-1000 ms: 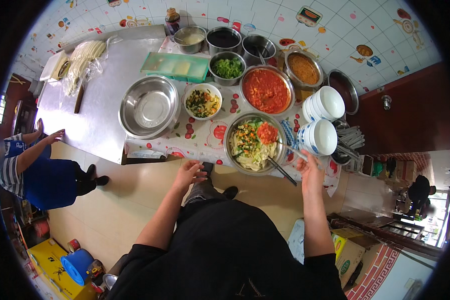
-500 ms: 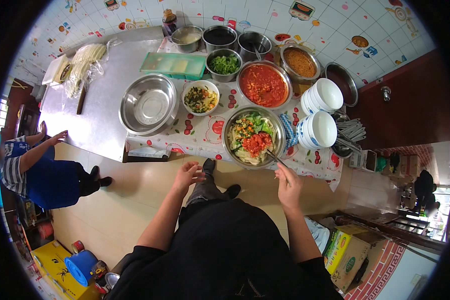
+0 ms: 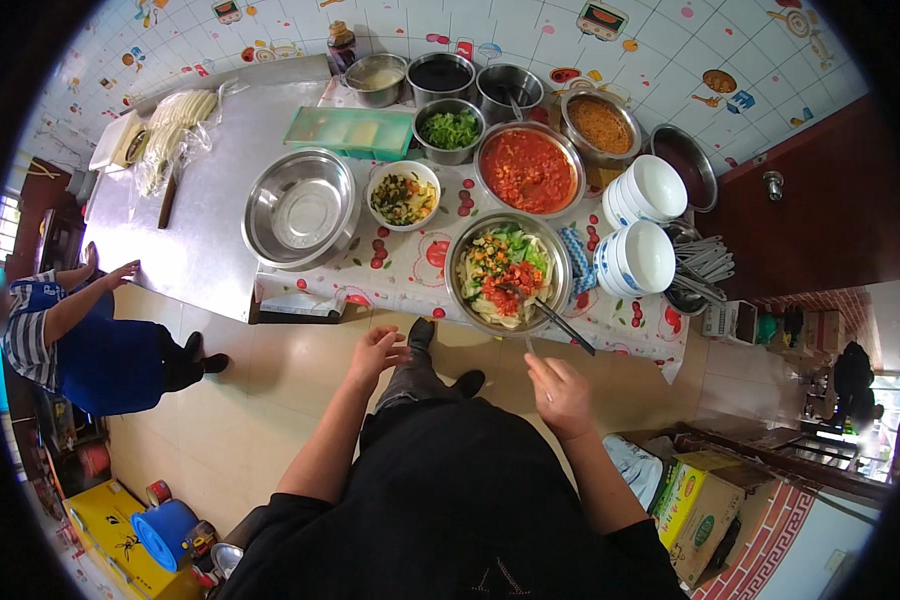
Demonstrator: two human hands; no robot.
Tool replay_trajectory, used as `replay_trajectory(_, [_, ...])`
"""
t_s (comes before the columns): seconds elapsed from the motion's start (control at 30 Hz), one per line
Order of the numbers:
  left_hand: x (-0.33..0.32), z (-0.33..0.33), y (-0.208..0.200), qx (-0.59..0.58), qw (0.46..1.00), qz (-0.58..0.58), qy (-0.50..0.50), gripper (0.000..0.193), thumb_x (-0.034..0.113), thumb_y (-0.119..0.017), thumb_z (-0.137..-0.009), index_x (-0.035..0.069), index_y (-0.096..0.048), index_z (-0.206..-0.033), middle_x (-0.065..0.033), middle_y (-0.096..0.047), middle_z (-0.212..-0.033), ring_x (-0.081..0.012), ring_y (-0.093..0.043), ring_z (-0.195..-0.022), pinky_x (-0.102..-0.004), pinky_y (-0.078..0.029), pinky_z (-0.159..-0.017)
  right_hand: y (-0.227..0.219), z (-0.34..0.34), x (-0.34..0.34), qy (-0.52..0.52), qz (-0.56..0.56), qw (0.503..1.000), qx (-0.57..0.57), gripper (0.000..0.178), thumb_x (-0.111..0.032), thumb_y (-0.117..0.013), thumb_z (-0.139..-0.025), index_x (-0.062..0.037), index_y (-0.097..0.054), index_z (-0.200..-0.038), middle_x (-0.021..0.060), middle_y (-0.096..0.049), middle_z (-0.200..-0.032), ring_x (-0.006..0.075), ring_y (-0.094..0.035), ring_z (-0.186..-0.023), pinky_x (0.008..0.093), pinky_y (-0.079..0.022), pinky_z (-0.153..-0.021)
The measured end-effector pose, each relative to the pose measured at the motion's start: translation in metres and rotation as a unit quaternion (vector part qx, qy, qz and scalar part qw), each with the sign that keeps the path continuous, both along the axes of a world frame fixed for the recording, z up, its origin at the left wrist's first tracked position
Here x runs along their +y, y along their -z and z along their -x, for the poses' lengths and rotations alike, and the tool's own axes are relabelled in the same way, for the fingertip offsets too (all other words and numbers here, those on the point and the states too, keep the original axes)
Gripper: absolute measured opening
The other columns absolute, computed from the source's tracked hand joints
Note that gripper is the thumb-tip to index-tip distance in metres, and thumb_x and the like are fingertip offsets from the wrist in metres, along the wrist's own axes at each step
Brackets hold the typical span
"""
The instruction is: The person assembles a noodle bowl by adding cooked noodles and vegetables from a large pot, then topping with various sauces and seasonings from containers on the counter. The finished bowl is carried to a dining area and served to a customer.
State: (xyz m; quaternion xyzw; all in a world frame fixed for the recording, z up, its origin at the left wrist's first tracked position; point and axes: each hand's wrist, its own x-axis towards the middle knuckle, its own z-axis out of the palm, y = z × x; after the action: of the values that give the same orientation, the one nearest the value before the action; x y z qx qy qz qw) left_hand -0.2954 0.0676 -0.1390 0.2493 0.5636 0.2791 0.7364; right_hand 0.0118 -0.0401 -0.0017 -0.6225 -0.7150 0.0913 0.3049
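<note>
Pinching with fingertips drawn together, the right hand (image 3: 558, 395) sits just below the steel bowl (image 3: 562, 282); a thin pale sliver (image 3: 529, 345) shows at the fingertips, but whether it is a utensil handle cannot be told. The left hand (image 3: 377, 352) is half curled, fingers apart, no object visible in it. The bowl, containing noodles (image 3: 474, 300), diced vegetables (image 3: 487, 253) and red sauce (image 3: 530, 280), stands near the front edge of the printed tablecloth (image 3: 395, 283) — steadied by neither hand. A hard sideways push could slide or tip it. The dark chopsticks (image 3: 570, 333) lean across the rim, ends projecting outward; a passing wrist could catch them and flick sauce out. Farther right, stacked white bowls (image 3: 645, 258) stand close — a wide arm sweep could topple them.
</note>
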Motion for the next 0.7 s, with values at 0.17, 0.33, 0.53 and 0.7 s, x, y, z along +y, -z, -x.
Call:
replay_trajectory(0.17, [-0.002, 0.0, 0.0, 0.002, 1.0, -0.001, -0.002, 0.029, 0.018, -0.05, -0.094, -0.001, -0.046, -0.116, -0.0142, -0.057, -0.106, -0.0262, -0.063, -0.087, -0.0358, -0.056, -0.074, -0.002, 0.004, 0.0, 0.003, -0.01, 1.0, 0.025, 0.03, -0.004, -0.066, -0.075, -0.0063, -0.064, -0.104, 0.0092, -0.059, -0.083, 0.0264, -0.058, -0.072, 0.0348, -0.047, -0.061])
replay_trajectory(0.33, [-0.001, -0.004, -0.002, -0.002, 1.0, 0.004, -0.002, 0.029, 0.017, -0.05, -0.094, -0.001, -0.046, -0.117, -0.0146, -0.056, -0.106, -0.0249, -0.063, -0.084, -0.0349, -0.056, -0.071, 0.0, -0.003, -0.001, -0.003, -0.003, 0.999, 0.038, 0.028, -0.003, -0.065, -0.076, -0.0048, -0.064, -0.103, 0.0108, -0.061, -0.084, 0.0282, -0.059, -0.072, 0.0347, -0.048, -0.061])
replay_trajectory(0.53, [0.001, -0.005, -0.004, 0.012, 1.0, 0.003, 0.009, 0.031, 0.02, -0.051, -0.094, 0.0, -0.046, -0.117, -0.0135, -0.057, -0.106, -0.0262, -0.063, -0.089, -0.035, -0.055, -0.075, 0.0, -0.012, 0.005, 0.087, 0.046, 0.976, 0.196, 0.019, -0.003, -0.058, -0.084, -0.0005, -0.064, -0.103, 0.0123, -0.064, -0.081, 0.0233, -0.062, -0.071, 0.0311, -0.049, -0.064])
replay_trajectory(0.7, [-0.003, -0.003, -0.004, 0.017, 1.0, 0.009, -0.006, 0.029, 0.018, -0.05, -0.094, 0.001, -0.046, -0.117, -0.0128, -0.058, -0.104, -0.0232, -0.063, -0.084, -0.0323, -0.054, -0.069, -0.002, -0.022, 0.014, 0.056, 0.022, 0.988, 0.145, 0.02, -0.001, -0.06, -0.082, -0.0007, -0.064, -0.102, 0.0123, -0.064, -0.083, 0.0266, -0.062, -0.073, 0.0334, -0.049, -0.066])
